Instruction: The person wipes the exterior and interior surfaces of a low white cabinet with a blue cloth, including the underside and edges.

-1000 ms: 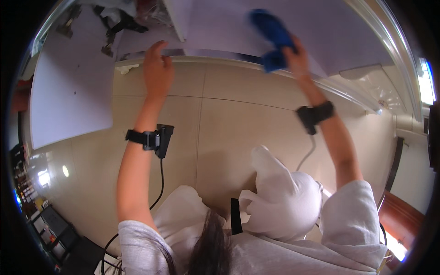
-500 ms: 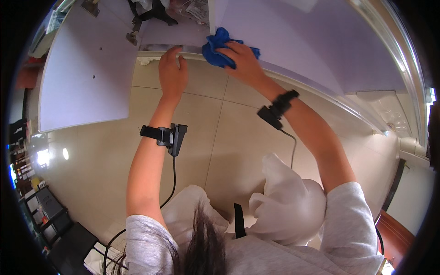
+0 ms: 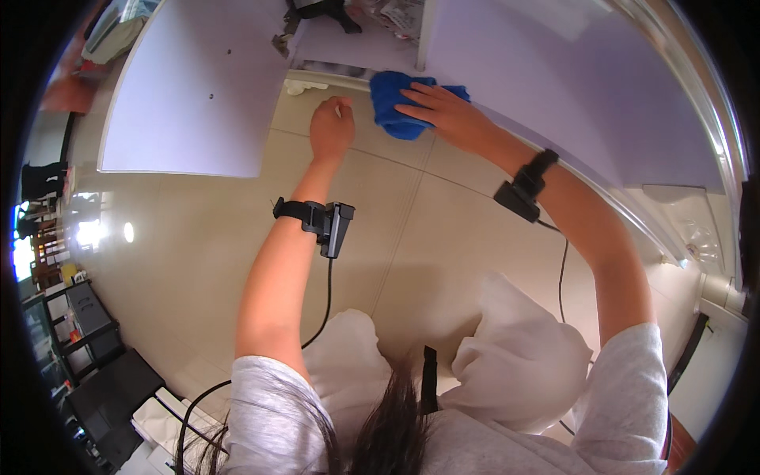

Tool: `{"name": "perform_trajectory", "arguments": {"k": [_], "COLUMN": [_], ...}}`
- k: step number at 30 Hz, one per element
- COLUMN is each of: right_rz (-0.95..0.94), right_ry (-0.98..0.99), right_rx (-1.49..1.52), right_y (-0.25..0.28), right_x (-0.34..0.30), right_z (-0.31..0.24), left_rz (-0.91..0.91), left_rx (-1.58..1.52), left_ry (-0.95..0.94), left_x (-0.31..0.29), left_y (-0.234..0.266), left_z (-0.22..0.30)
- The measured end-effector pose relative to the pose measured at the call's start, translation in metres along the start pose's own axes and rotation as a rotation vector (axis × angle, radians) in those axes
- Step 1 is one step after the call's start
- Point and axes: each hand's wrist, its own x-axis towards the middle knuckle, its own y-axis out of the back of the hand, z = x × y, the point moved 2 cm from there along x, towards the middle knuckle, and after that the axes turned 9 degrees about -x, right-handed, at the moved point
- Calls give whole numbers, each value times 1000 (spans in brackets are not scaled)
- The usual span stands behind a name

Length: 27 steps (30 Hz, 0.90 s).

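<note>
My right hand (image 3: 451, 117) lies over a crumpled blue cloth (image 3: 396, 107), fingers spread across its top and right part. The cloth sits against the front lower edge of a pale lilac cabinet (image 3: 522, 87), with part of it hanging below that edge. To its left, my left hand (image 3: 332, 131) hovers just in front of the cabinet's bottom edge, fingers curled in and nothing visible in them. A black strapped device (image 3: 328, 226) is on my left wrist, and a similar black device (image 3: 526, 190) is on the right.
An open cabinet door (image 3: 194, 103) stands at the left. Inside the cabinet are a black object (image 3: 328, 14) and plastic packets (image 3: 400, 20). Beige floor tiles (image 3: 380, 214) spread below my arms. Cables (image 3: 328, 305) run from the wrist devices. A black shelf unit (image 3: 95, 317) stands far left.
The view has shifted, so the cabinet appears further right. My left hand has drawn back from the cabinet edge and its fingers have curled. The blue cloth looks flatter and more spread under my right hand.
</note>
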Motion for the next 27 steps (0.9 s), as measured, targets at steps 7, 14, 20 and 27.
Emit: {"name": "perform_trajectory", "arguments": {"k": [7, 14, 20, 27], "right_rz": [50, -47, -21, 47], "right_ry": [-195, -317, -487, -457], "right_rx": [206, 161, 157, 156], "right_y": [-46, -108, -120, -111], "right_x": [78, 160, 169, 145], "right_z": [21, 96, 139, 130], "left_rz": [-285, -290, -949, -197], "left_rx": [-520, -637, -246, -565], "left_ry": [764, 1037, 935, 822], "left_x": [-22, -43, -57, -30], "left_y": [-7, 12, 37, 110], "left_z": [-54, -95, -68, -102]}}
